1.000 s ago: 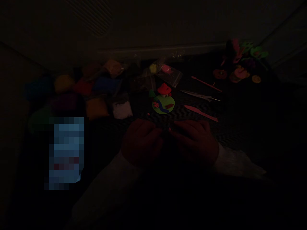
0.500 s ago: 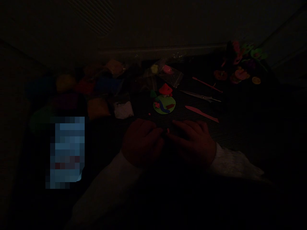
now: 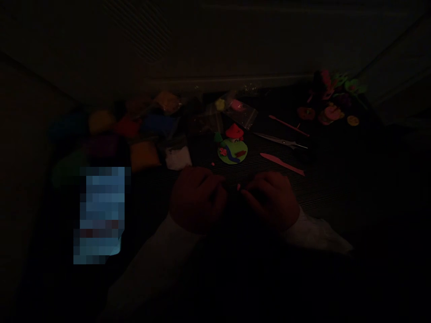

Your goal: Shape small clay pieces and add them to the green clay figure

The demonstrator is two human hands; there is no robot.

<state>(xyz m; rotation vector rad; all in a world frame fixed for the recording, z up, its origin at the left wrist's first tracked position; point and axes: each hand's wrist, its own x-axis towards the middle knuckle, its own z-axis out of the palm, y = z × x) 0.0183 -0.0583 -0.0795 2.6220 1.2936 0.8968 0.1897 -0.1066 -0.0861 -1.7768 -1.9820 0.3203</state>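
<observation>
The scene is very dark. My right hand (image 3: 271,199) is closed in a pinch, with a tiny pink bit of modelling clay (image 3: 239,187) at its fingertips. Facing it from the left, my left hand (image 3: 198,199) is loosely curved, thumb and forefinger a little apart; nothing shows between them. Just beyond both hands sits a small clay scene: a round green base (image 3: 232,157) with a blue stream, a brown piece, pink bits and a red-roofed house (image 3: 235,132). A small pink ball (image 3: 213,164) lies left of the base.
To the right lie a pink clay knife (image 3: 282,164), scissors (image 3: 283,142) and a thin pink tool (image 3: 288,125). Bags of coloured clay (image 3: 144,154) fill the back left. More clay figures (image 3: 332,114) stand at the back right. A lit, blurred screen (image 3: 104,211) is at the left.
My left fingertips have drawn back from the pink bit, which stays at my right fingertips. The right fingers have curled in more. The whole view has shifted slightly.
</observation>
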